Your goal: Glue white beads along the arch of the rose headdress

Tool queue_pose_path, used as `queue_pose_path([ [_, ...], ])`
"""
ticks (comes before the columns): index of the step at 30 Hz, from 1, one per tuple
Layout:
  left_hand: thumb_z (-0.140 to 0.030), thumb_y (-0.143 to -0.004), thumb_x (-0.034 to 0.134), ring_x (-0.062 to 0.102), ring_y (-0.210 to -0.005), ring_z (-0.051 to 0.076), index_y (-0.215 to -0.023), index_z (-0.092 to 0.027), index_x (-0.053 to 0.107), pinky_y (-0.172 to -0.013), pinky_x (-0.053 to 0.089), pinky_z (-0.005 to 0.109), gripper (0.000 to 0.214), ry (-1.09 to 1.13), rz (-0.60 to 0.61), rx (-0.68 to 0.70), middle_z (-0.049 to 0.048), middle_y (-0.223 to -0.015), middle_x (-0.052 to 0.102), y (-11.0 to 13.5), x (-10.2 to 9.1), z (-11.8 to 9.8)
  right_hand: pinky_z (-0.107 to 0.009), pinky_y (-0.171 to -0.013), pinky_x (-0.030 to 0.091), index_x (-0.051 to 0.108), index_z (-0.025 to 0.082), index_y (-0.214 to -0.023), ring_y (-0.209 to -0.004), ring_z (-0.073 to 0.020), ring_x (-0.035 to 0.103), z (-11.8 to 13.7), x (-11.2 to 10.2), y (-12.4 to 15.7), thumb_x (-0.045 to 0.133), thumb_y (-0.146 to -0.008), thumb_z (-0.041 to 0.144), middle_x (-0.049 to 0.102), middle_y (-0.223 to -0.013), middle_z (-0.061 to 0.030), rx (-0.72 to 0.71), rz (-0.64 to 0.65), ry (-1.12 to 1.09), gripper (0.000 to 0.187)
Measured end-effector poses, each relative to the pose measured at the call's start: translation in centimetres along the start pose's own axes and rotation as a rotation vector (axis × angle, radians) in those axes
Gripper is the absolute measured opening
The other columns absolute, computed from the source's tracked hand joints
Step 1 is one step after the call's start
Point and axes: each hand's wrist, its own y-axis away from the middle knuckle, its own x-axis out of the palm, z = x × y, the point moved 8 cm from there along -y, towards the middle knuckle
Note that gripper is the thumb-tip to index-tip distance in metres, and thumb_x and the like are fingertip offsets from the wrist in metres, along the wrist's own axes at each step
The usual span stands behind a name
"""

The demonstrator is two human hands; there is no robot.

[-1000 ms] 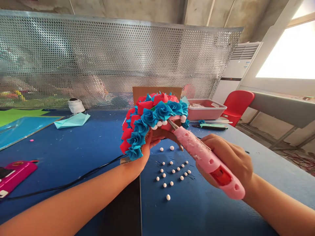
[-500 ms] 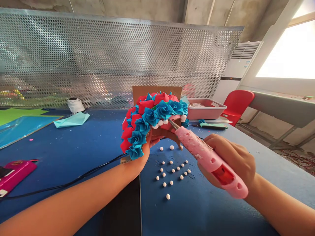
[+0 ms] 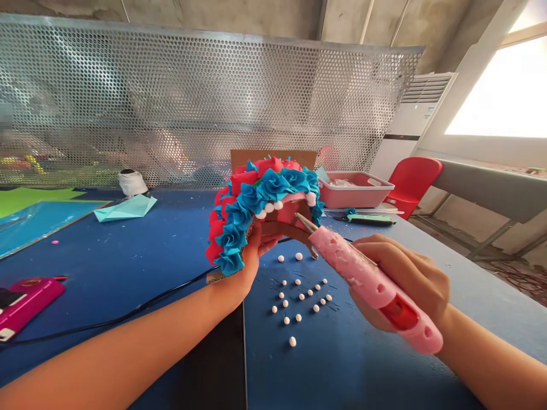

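Observation:
My left hand (image 3: pixel 251 259) is closed round the lower left part of a curved cardboard craft piece (image 3: pixel 280 229), with some fingers hidden behind it. Folded blue paper flowers (image 3: pixel 252 199) line its front edge, with red paper flowers (image 3: pixel 240 181) behind them. Several white balls (image 3: pixel 269 208) sit along the inner rim. In my right hand (image 3: pixel 410 279) is a pink glue gun (image 3: pixel 367 279), its metal tip pointing up and left into the arch's opening. The tip appears apart from the rim. Below, several loose white balls (image 3: pixel 298 318) are scattered on the blue table (image 3: pixel 350 364).
A pink basket (image 3: pixel 356 196) and a green-handled cutter (image 3: pixel 371 218) lie at the back right. On the left are a magenta device (image 3: pixel 29 304), a black cord (image 3: pixel 141 310) and coloured paper sheets (image 3: pixel 43 225). A perforated metal screen (image 3: pixel 213 102) stands behind.
The glue gun has drawn back slightly down and right from the rim. The flowered piece has shifted a little left and tilted, baring more of its inside.

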Motion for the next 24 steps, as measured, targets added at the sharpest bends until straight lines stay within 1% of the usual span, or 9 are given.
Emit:
queue_pose_path([
  [4,-0.044,-0.075,0.067,0.071,-0.077,0.022,-0.104,-0.025,0.063,-0.077,0.056,0.039,0.036,0.014,0.04,0.063,0.0023,-0.09,0.073,-0.09,0.06,-0.38,-0.023,-0.049,0.041,0.054,0.021,-0.08,-0.055,-0.0108,0.053,-0.29,-0.57,0.58,0.046,-0.081,0.012,0.061,-0.07,-0.0003,0.048,-0.103,0.179,0.012],
  [6,-0.044,-0.076,0.066,0.071,-0.08,0.023,-0.104,-0.024,0.063,-0.077,0.056,0.038,0.035,0.001,0.065,0.084,0.0031,-0.093,0.073,0.05,0.19,-0.51,-0.023,-0.049,0.04,0.053,0.021,-0.078,-0.055,-0.0112,0.054,-0.17,-0.47,0.61,0.046,-0.081,0.013,0.061,-0.069,-0.0004,0.058,-0.095,0.239,0.011],
  [9,-0.043,-0.078,0.064,0.071,-0.085,0.023,-0.104,-0.025,0.063,-0.08,0.056,0.037,0.032,-0.002,0.095,0.095,0.0014,-0.096,0.072,0.22,0.31,-0.51,-0.022,-0.05,0.041,0.049,0.021,-0.079,-0.054,-0.0106,0.052,0.32,-0.31,0.23,0.048,-0.08,0.013,0.059,-0.067,0.0009,0.024,-0.068,0.202,0.009],
  [12,-0.043,-0.077,0.065,0.071,-0.082,0.022,-0.103,-0.025,0.062,-0.08,0.055,0.037,0.031,0.012,0.099,0.105,0.0004,-0.093,0.072,0.21,0.25,-0.57,-0.022,-0.051,0.043,0.046,0.022,-0.079,-0.051,-0.0098,0.05,0.61,-0.53,-0.1,0.051,-0.08,0.013,0.056,-0.063,0.0031,-0.009,-0.086,0.167,0.01],
  [18,-0.046,-0.074,0.067,0.071,-0.078,0.022,-0.103,-0.024,0.06,-0.077,0.056,0.036,0.037,0.008,0.063,0.097,0.0022,-0.09,0.072,-0.02,0.09,-0.47,-0.021,-0.052,0.043,0.045,0.021,-0.078,-0.053,-0.0095,0.05,0.26,-0.16,0.3,0.049,-0.082,0.015,0.057,-0.065,0.0023,-0.001,-0.059,0.199,0.008],
  [24,-0.048,-0.07,0.07,0.071,-0.076,0.022,-0.104,-0.024,0.059,-0.075,0.056,0.036,0.043,-0.001,0.045,0.101,0.0015,-0.09,0.072,-0.08,0.06,-0.59,-0.021,-0.055,0.041,0.046,0.02,-0.077,-0.054,-0.0088,0.05,-0.01,0.0,0.6,0.049,-0.082,0.017,0.056,-0.067,0.0022,0.025,-0.064,0.234,0.006],
])
